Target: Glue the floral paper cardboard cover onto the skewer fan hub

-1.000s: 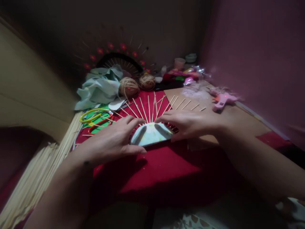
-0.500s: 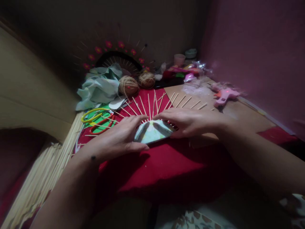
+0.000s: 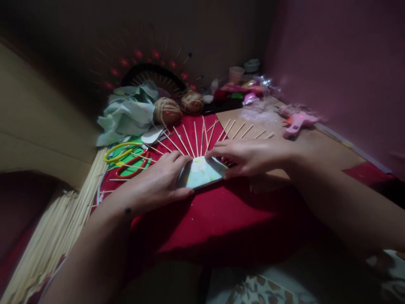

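A half-round piece covered in pale green cloth (image 3: pixel 204 172) lies on the red tabletop. Thin wooden sticks (image 3: pixel 196 137) fan out from its curved far edge. My left hand (image 3: pixel 166 175) grips its left side, the thumb along the straight near edge and the fingers over the curve. On the right side my right hand (image 3: pixel 243 156) holds it, fingers on the far edge and thumb near the front corner. Both hands hide parts of the cloth edge and several stick ends.
Scissors with yellow and red handles (image 3: pixel 133 171) lie at left, near crumpled pale cloth (image 3: pixel 126 114). Balls of twine (image 3: pixel 167 112) sit behind. A pink glue gun (image 3: pixel 299 123) rests on cardboard (image 3: pixel 329 147) at right. Long sticks (image 3: pixel 57 236) are bundled at left.
Both hands keep hold of the cloth-covered piece; the right fingers have shifted slightly along its edge. The cloth top now looks flatter and smoother. The whole view has moved a little.
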{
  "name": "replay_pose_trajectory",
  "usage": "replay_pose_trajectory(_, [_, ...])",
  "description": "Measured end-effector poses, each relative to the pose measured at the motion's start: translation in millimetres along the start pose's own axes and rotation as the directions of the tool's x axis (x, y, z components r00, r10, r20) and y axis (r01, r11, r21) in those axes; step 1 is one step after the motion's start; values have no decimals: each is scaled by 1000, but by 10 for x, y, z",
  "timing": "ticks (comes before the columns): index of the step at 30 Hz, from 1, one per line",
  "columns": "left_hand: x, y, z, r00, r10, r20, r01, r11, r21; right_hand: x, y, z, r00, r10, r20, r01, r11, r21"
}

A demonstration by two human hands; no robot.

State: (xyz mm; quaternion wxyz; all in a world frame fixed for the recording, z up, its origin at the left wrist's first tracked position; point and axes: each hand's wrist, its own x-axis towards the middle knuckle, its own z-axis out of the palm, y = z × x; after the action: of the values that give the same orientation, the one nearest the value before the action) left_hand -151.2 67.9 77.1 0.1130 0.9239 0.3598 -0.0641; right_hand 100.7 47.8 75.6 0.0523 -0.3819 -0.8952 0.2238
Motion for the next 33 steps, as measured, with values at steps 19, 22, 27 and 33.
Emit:
replay_pose_trajectory(19, [22, -19, 2, 999, -30, 31, 29, 999, 32, -14, -3, -59, 998, -15, -62, 16, 999, 28])
replay_pose_trajectory(22, [24, -16, 7, 999, -17, 27, 17, 999, 31, 25, -3, -43, 999, -3, -34, 3, 1000, 9])
replay_pose_trajectory(27, [17, 7, -7, 1000, -24, 14, 24, 1000, 4, 47, 21, -12, 999, -16, -34, 16, 1000, 5])
replay_pose_trajectory(33, [-19, -34, 17, 998, 32, -45, -35, 997, -71, 71, 128, 66, 995, -85, -56, 87, 995, 39])
